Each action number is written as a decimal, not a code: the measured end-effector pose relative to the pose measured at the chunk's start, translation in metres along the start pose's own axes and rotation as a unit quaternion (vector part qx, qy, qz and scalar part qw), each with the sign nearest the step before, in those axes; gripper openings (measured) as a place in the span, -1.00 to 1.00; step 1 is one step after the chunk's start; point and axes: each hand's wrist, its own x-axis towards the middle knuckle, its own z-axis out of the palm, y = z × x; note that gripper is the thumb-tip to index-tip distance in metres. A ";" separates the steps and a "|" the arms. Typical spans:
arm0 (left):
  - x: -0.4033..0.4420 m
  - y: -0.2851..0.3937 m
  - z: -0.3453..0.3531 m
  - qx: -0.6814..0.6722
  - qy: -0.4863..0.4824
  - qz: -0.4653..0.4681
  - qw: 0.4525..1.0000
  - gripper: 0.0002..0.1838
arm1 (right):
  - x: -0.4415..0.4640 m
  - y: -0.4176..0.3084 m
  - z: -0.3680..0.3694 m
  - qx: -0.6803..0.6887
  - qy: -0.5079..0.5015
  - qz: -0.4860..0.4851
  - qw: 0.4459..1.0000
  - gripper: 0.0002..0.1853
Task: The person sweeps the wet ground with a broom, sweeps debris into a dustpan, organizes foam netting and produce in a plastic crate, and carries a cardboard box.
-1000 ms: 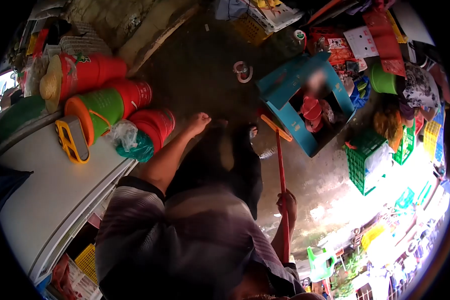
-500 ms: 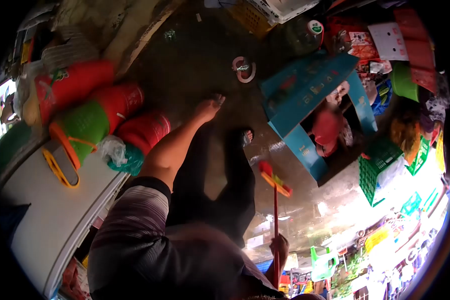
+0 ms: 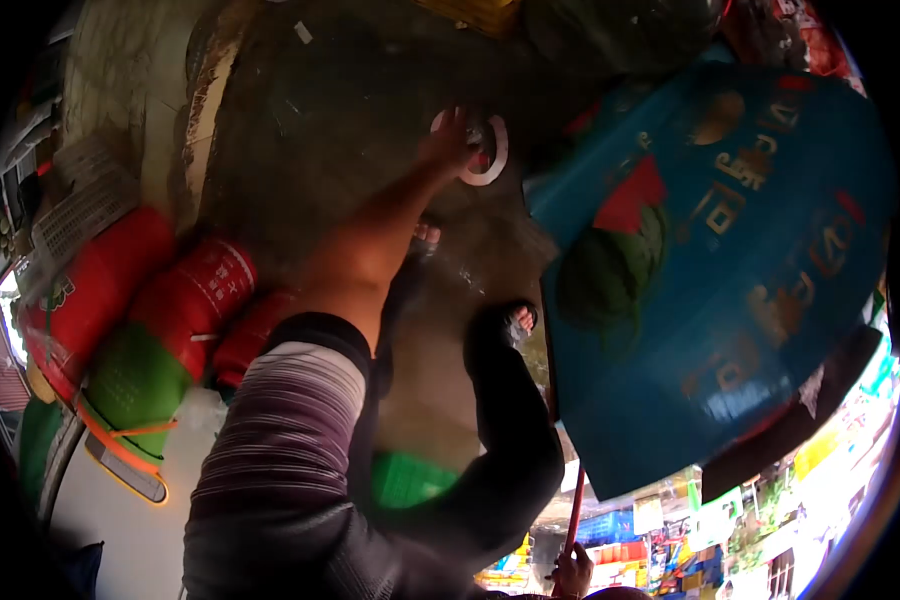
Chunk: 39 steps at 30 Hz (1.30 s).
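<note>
My left hand [image 3: 454,143] is stretched down over the left side of a pale C-shaped band [image 3: 498,152]. The fingers look extended; blur hides whether they touch the band. Something small and clear lies inside the band's curve. At the bottom right, my right hand [image 3: 570,573] is wrapped around a thin red stick handle [image 3: 576,508]. The far end of the handle is hidden behind a large blue cardboard box [image 3: 660,400], which carries a watermelon picture and gold lettering.
Red and green bags [image 3: 135,375] stand at the left beside a white-topped surface [image 3: 120,510]. My sandalled foot [image 3: 520,322] is near the box. A green crate [image 3: 410,480] shows between my legs. Brightly coloured goods lie in strong light at the lower right. The floor looks wet.
My left hand has moved forward to the band. The blue box fills more of the view and now hides the stick's coloured head. My view has shifted and my right leg bent.
</note>
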 end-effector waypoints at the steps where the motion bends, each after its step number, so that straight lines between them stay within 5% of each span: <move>1: 0.001 0.002 0.006 0.008 -0.021 -0.028 0.999 -0.38 | 0.005 0.000 0.002 -0.003 -0.005 0.004 1.000 -0.83; 6: -0.020 0.010 0.009 0.022 -0.161 -0.169 0.972 -0.53 | 0.021 0.009 0.004 -0.012 -0.024 0.002 1.000 -0.83; 8: -0.048 0.008 0.013 0.039 -0.149 -0.035 0.987 -0.62 | 0.024 0.022 0.001 -0.009 -0.027 -0.004 1.000 -0.83; 11: -0.084 0.037 -0.079 -0.049 -0.221 -0.157 0.961 -0.63 | 0.028 0.046 -0.015 -0.005 -0.038 -0.023 0.999 -0.82; 14: -0.121 0.022 -0.122 -0.092 -0.099 -0.131 0.982 -0.66 | 0.034 0.083 -0.041 0.002 -0.055 -0.058 0.997 -0.82; 15: -0.132 0.040 -0.171 -0.155 -0.137 -0.143 0.968 -0.68 | 0.035 0.102 -0.050 0.002 -0.054 -0.076 0.996 -0.82; 16: -0.144 0.060 -0.224 -0.215 -0.076 -0.159 0.961 -0.73 | 0.018 0.093 -0.057 -0.063 -0.065 -0.135 0.987 -0.81; 18: -0.164 0.088 -0.300 -0.369 0.098 -0.161 0.910 -0.78 | 0.014 0.121 -0.049 0.053 0.038 -0.122 0.990 -0.78; 20: -0.184 0.119 -0.389 -0.292 0.085 -0.118 0.945 -0.80 | 0.032 0.119 -0.064 0.229 -0.086 -0.080 0.966 -0.76; 22: -0.214 0.179 -0.460 -0.426 0.100 -0.055 0.897 -0.84 | 0.036 0.129 -0.078 0.130 -0.093 -0.039 0.986 -0.71; 25: -0.255 0.286 -0.532 -0.532 0.027 -0.028 0.846 -0.86 | 0.034 0.143 -0.086 0.166 -0.088 -0.056 0.981 -0.72; 28: -0.259 0.368 -0.511 -0.514 -0.021 0.054 0.856 -0.84 | 0.037 0.175 -0.100 0.227 -0.108 -0.064 0.966 -0.79; 30: -0.245 0.405 -0.466 -0.374 -0.027 0.061 0.925 -0.83 | 0.056 0.214 -0.094 0.279 -0.097 -0.062 0.953 -0.79; 33: -0.208 0.429 -0.387 -0.182 0.002 0.109 0.977 -0.52 | 0.036 0.239 -0.111 0.343 -0.101 -0.081 0.930 -0.72; 35: -0.227 0.439 -0.395 -0.063 0.049 0.128 0.989 -0.33 | 0.000 0.263 -0.111 0.403 -0.099 -0.081 0.906 -0.70; 36: -0.238 0.441 -0.408 -0.164 -0.047 0.073 0.983 -0.36 | -0.011 0.274 -0.094 0.427 -0.085 -0.080 0.897 -0.70; 39: -0.253 0.420 -0.406 -0.151 -0.087 0.109 0.979 -0.48 | -0.044 0.288 -0.081 0.482 -0.064 -0.090 0.869 -0.69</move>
